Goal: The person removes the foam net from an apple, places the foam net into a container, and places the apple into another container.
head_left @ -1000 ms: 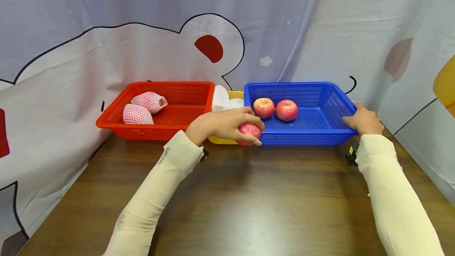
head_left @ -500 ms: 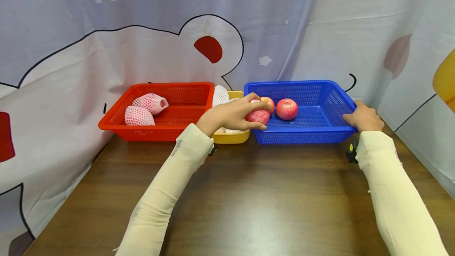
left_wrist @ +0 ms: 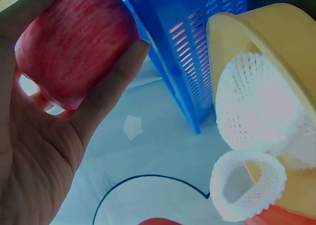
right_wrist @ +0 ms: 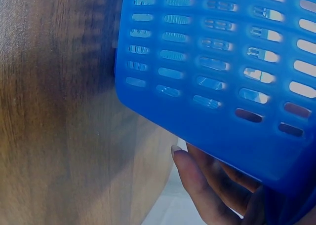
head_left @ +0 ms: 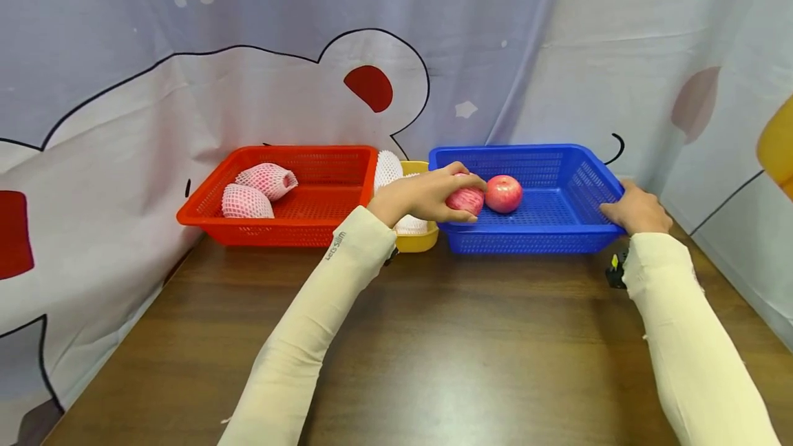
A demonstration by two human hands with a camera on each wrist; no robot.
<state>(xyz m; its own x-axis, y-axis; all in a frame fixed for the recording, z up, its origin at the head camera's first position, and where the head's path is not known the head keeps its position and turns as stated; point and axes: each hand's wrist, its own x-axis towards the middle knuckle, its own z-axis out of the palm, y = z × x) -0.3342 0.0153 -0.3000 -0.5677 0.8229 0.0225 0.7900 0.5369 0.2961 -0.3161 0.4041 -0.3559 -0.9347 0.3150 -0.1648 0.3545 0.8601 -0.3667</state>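
Biggest thing is the printed curtain [head_left: 248, 5], cut off at the top and sides. Then the brown wood surface [head_left: 471, 363], running out of frame at 6 o'clock along with both cream sleeves [head_left: 688, 336].

Clock's laid on the head view: the blue basket [head_left: 526, 241] sits toward 3 o'clock, the red basket [head_left: 291, 234] toward 9. A yellow basket [head_left: 416, 243] is wedged between them, mostly blocked by the left hand [head_left: 427, 196].

That hand has its fingers clamped round an apple, over the blue basket's 9 o'clock end. The right hand [head_left: 638, 210] grips the blue basket's 3 o'clock wall, thumb over the rim; its wrist view shows fingertips at the lower edge, partly behind the wall.

Two netted pink fruits [head_left: 266, 179] lie at the red basket's 9 o'clock end. White foam nets [head_left: 388, 169] are in the yellow one, can't really count them, and they're blown out in the left wrist view.

The held apple [head_left: 466, 198] is half covered by fingers; can't tell if it's below the rim. Loose apple [head_left: 504, 194] is inside the blue basket, at its 3 o'clock, can't tell if touching. Smallest: a black gadget [head_left: 616, 270] by the right wrist, mostly hidden.
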